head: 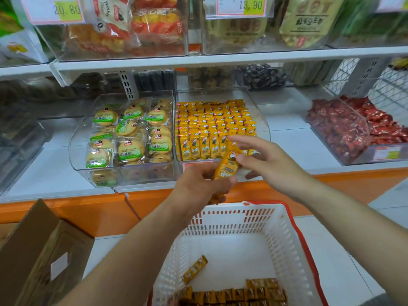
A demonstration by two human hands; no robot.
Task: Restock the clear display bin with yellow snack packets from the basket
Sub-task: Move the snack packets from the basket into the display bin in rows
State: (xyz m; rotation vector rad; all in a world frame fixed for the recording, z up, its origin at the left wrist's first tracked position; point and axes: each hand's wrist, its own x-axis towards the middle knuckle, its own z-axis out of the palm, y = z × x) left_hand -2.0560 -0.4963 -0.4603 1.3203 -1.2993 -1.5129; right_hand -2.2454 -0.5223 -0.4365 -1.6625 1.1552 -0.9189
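The snack packets (212,127) in the clear display bin (262,120) at centre are yellow with red-and-white tops and a small cartoon figure. The held packets (225,169) just below are the same yellow-orange. The basket (284,237) at the bottom is white lattice with a red rim. Left of centre, biscuit packs (130,133) carry green labels. The sweets (344,127) at right are red. The shelf (55,168) is white, edged in orange. The cardboard box (33,250) at lower left is brown.

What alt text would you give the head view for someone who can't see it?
The left hand grips yellow snack packets in front of the clear display bin, while the open right hand reaches toward them. More packets lie in the white basket below.
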